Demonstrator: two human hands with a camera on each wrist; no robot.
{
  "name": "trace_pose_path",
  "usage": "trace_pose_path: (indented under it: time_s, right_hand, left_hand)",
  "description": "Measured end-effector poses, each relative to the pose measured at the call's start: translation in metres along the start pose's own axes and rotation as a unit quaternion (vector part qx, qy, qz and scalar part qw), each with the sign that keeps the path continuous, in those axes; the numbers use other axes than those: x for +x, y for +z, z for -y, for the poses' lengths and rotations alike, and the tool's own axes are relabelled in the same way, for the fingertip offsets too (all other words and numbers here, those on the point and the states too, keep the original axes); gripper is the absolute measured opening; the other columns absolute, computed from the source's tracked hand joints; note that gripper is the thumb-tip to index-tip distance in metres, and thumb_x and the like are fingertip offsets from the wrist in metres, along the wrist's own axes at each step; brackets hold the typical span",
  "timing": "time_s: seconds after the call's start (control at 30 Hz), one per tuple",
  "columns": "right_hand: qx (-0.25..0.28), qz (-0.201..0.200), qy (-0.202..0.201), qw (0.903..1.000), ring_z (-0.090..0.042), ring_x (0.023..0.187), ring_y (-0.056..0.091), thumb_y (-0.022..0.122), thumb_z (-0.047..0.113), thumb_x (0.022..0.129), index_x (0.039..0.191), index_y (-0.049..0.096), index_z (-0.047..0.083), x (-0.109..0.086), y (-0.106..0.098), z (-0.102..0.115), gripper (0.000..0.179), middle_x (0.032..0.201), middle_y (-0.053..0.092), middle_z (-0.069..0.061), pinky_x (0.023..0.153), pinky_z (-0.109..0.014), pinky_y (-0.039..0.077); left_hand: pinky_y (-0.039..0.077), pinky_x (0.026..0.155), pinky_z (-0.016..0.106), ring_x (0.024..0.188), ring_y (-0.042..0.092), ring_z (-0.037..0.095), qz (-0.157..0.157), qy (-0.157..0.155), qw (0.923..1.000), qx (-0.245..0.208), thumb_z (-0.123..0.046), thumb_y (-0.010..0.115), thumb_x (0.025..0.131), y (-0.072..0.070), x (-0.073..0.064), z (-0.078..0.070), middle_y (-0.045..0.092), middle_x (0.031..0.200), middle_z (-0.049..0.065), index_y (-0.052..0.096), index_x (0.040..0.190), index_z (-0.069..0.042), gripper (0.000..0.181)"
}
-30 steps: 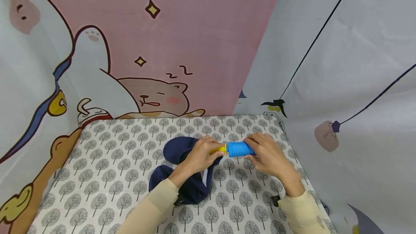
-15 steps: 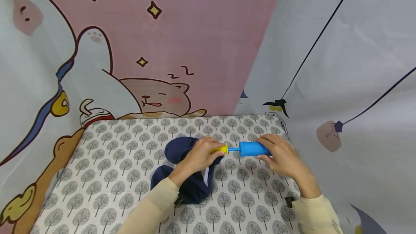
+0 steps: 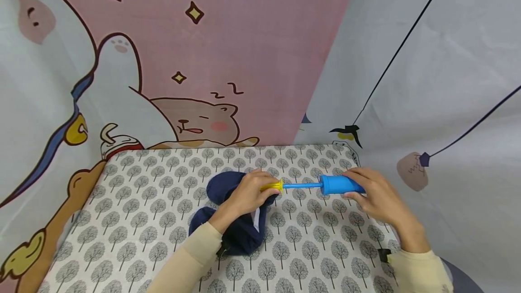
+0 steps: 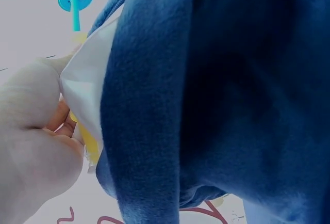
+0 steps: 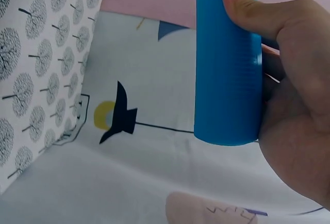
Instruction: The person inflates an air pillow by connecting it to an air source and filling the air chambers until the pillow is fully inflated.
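Note:
My left hand (image 3: pixel 253 191) pinches the yellow end (image 3: pixel 273 186) of a hand air pump, over a soft navy U-shaped cushion (image 3: pixel 248 234) that looks like a neck pillow. A white flap (image 4: pixel 93 74) on the cushion lies against the yellow end in the left wrist view. From there a thin blue rod (image 3: pixel 302 185) runs right into the pump's blue barrel (image 3: pixel 335 184), pulled well out. My right hand (image 3: pixel 378 196) grips the barrel from its far end, thumb along the side in the right wrist view. The two rounded ends of the cushion point left, partly hidden by my left forearm.
The table has a white cloth (image 3: pixel 154 207) printed with grey trees. Behind it stands a pink fabric wall (image 3: pixel 260 58) with cartoon animals, and a pale fabric wall (image 3: pixel 460 103) closes the right side near my right arm.
My right hand has drawn the blue barrel to the right, away from the yellow end, so the rod now shows at length. My left hand and the cushion stay nearly in place.

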State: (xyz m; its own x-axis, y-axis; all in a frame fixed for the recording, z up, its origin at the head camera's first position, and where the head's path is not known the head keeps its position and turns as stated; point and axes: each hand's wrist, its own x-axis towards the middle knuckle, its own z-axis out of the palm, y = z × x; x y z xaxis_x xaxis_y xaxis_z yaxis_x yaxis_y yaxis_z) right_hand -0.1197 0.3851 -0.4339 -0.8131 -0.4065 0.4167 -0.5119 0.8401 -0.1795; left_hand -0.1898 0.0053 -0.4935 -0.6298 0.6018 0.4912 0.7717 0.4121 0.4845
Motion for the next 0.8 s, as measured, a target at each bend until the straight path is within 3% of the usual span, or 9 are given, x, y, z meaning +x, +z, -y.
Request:
trace_pose_path:
  time_s: [0.23, 0.57, 0.8]
  right_hand:
    - [-0.024, 0.004, 0.006, 0.9997, -0.049, 0.122, 0.071, 0.099, 0.012, 0.083, 0.138, 0.075, -0.002, 0.001, -0.005, 0.003, 0.062, 0.133, 0.077, -0.025, 0.104, -0.072, 0.054]
    - [-0.063, 0.001, -0.048, 0.9969, -0.045, 0.12, 0.072, 0.097, 0.013, 0.087, 0.135, 0.074, -0.008, 0.02, 0.019, 0.028, 0.057, 0.129, 0.078, -0.023, 0.107, -0.066, 0.055]
    - [-0.07, 0.001, -0.065, 0.9954, -0.042, 0.115, 0.072, 0.098, 0.013, 0.086, 0.132, 0.075, -0.007, 0.03, 0.03, 0.041, 0.055, 0.126, 0.079, -0.021, 0.104, -0.063, 0.057]
  left_hand:
    - [0.065, 0.094, 0.038, 0.108, 0.077, 0.024, 0.005, -0.016, 0.9998, -0.007, -0.021, 0.082, 0.104, 0.002, -0.003, 0.002, 0.086, 0.119, 0.007, 0.087, 0.124, -0.01, 0.023]
    - [0.062, 0.09, 0.037, 0.1, 0.075, 0.025, -0.02, 0.004, 0.9998, -0.005, -0.015, 0.082, 0.103, 0.005, -0.002, 0.002, 0.085, 0.112, 0.009, 0.087, 0.12, -0.004, 0.02]
    - [0.061, 0.089, 0.036, 0.1, 0.074, 0.024, -0.015, -0.002, 0.9999, -0.001, -0.017, 0.081, 0.105, 0.006, -0.001, 0.0, 0.085, 0.113, 0.009, 0.087, 0.122, -0.006, 0.022]
